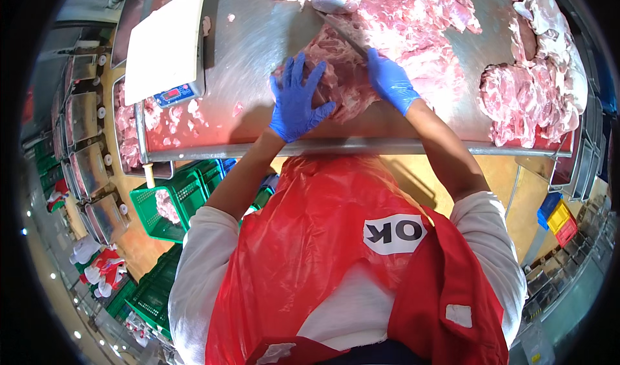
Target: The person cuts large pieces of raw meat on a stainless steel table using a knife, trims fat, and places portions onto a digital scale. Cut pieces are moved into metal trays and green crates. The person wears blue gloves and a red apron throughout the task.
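Note:
A piece of raw pink meat lies on the steel worktable in front of me. My left hand, in a blue glove, rests spread on the meat's left part. My right hand, also gloved in blue, grips a knife whose blade points up and left over the meat. A larger pile of meat is just beyond, partly under the blade. More meat is heaped along the table's right side.
At left are a scale with a white board, small scraps, and a steel tray of meat. Below stand green crates; colored bins are at lower right. Another person is at far left.

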A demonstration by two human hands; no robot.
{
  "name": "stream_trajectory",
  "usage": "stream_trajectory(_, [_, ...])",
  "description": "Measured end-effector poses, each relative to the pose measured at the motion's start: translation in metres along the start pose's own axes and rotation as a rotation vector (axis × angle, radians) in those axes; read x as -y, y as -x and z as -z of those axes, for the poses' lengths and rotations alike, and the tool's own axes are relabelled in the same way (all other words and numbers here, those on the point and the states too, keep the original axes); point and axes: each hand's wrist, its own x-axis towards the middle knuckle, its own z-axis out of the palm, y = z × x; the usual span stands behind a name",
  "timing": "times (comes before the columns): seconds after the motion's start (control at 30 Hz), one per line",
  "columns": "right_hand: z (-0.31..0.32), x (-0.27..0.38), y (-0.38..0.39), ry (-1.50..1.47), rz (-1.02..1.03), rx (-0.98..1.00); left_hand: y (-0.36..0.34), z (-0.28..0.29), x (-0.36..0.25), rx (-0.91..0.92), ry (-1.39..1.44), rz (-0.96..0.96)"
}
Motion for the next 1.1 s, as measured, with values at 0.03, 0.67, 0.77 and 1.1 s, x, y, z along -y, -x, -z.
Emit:
stream_trajectory(0.03, [-0.002,0.0,-0.001,0.008,0.026,-0.012,0.002,-0.002,-0.003,-0.037,-0.017,0.011])
stream_trajectory(0.67, [-0.023,0.017,-0.048,0.106,0.177,0.109,-0.041,-0.016,-0.034,0.367,-0.482,-0.179])
stream_trajectory(0.77, [-0.016,0.016,-0.03,0.12,0.101,0.103,-0.041,-0.024,-0.028,0.289,-0.555,-0.179])
stream_trajectory(1.1, [-0.042,-0.006,0.209,-0.02,-0.337,0.289,-0.076,-0.011,0.011,0.302,-0.426,-0.225])
